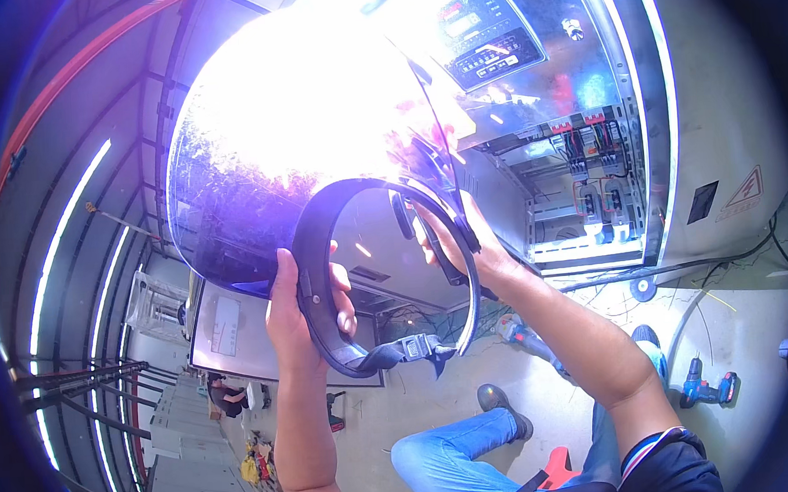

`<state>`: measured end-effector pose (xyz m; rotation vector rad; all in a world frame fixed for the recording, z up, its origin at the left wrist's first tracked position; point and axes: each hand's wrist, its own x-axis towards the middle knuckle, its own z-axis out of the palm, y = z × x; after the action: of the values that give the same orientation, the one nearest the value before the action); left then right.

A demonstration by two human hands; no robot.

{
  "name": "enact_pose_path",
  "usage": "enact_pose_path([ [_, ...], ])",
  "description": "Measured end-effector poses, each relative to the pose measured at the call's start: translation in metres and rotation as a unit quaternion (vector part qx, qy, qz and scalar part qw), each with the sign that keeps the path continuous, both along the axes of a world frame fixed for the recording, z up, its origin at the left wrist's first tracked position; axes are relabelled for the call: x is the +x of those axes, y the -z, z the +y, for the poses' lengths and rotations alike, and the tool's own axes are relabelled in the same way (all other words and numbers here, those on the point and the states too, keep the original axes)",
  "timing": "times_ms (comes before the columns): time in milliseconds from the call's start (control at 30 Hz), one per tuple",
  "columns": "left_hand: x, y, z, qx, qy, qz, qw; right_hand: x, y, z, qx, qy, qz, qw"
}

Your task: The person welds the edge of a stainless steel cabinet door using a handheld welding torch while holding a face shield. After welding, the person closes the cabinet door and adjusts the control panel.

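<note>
Strip lights [55, 252], pale floor [384, 422]
The lights line dark ribbed panelling [65, 172] at left; grey cabinets [189, 488] stand lower left.

There were two bare hands [293, 307] [479, 242] near the centre, one face shield [259, 177] toward eleven o'clock, one control panel [490, 32] at one, one warning triangle [745, 187] at three, two blue power tools [706, 388] [532, 342] at four, two shoes [507, 412] [646, 333] at five and four, and one crouching person [226, 395] at eight.

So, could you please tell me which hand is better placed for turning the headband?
Probably the left hand: its fingers curl around the headband, while the right hand is partly hidden behind it.
</note>
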<state>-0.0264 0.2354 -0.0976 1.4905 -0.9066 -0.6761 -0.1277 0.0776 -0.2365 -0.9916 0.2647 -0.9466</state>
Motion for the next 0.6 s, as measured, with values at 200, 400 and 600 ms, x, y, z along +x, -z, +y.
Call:
enact_pose_path([
  [200,0.018,0.000,0.010,-0.111,0.014,0.051,0.992,0.008,0.005,-0.004,-0.025,0.011,-0.128,0.991],
  [400,0.043,-0.012,0.027,-0.184,0.004,0.008,0.983,0.007,0.003,-0.004,-0.010,0.014,-0.075,0.997],
  [600,0.038,-0.009,0.027,-0.179,0.007,0.016,0.984,0.007,0.001,-0.005,-0.007,0.016,-0.072,0.997],
])
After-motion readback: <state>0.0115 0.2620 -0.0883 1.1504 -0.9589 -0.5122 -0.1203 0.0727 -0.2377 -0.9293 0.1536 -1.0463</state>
